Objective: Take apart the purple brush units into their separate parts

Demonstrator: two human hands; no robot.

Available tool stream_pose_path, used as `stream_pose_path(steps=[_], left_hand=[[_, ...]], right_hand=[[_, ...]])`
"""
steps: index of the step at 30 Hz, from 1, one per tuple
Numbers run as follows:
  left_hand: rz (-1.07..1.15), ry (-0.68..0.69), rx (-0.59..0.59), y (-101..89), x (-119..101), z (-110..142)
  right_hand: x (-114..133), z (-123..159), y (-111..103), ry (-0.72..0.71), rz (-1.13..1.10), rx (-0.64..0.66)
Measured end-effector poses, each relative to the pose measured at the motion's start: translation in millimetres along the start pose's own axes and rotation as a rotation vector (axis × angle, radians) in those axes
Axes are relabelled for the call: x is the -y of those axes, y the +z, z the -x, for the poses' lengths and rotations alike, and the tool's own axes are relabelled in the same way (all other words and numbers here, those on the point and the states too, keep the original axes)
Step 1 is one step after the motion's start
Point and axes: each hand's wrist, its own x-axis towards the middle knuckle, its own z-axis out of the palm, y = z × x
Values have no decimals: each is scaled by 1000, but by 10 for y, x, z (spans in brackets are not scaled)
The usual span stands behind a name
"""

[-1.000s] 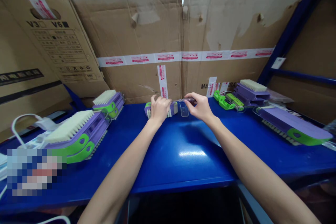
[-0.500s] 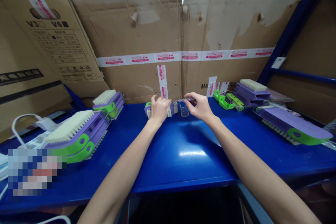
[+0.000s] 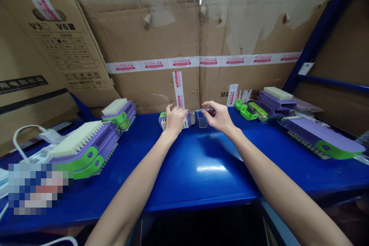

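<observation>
Near the back of the blue tabletop, my left hand (image 3: 175,120) grips a purple-and-green brush unit (image 3: 163,117) with white bristles facing me. Its fingers wrap over the top and hide the middle of it. From the unit's right end a clear plastic piece (image 3: 202,120) sticks out. My right hand (image 3: 220,117) is closed on the dark, see-through handle of a screwdriver (image 3: 210,110). The thin shaft lies level and points left, reaching my left fingertips at the brush unit. What its tip touches is hidden.
On the left stand two brush units, a large one (image 3: 83,148) and a smaller one (image 3: 119,113). To the right are an opened green part (image 3: 248,111), a purple housing (image 3: 276,103) and another brush unit (image 3: 323,134). A cardboard wall (image 3: 150,46) closes the back; white cables (image 3: 20,142) lie left.
Both hands, the brush unit and the screwdriver stay in almost the same place. My right fingers show only a very slight shift on the handle.
</observation>
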Motion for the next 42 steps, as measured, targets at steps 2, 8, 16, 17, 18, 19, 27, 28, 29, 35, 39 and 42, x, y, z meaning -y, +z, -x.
stream_pose_path(steps=[2,8,16,17,18,19,27,28,29,35,39,42], left_hand=[[2,5,-6,4,5,2],[0,-10,-25,8,21,5],[1,-25,-15,5,32,7],[0,-20,-18,8,32,8],[-2,-16,-20,10,32,8],[-4,-14,-21,11,31,9],[-10,-19,-5,14,31,13],[-16,-13,-10,16,33,14],[-22,-6,-15,17,35,15],[-32,6,-15,14,37,18],[-29,5,-22,19,40,21],[-23,6,-28,27,46,24]], right_hand=[[14,-2,-1,11,-3,-5],[48,-64,2,266,-320,-144],[-24,-146,-64,598,-838,-187],[-34,-145,-67,593,-851,-167],[-43,-143,-67,588,-860,-150],[-49,-141,-65,582,-867,-139],[-10,-138,-49,621,-933,-171],[-5,-139,-50,623,-935,-170],[-1,-139,-50,621,-932,-166],[10,-140,-38,633,-918,-161],[14,-140,-28,643,-930,-174],[18,-140,-22,625,-902,-162]])
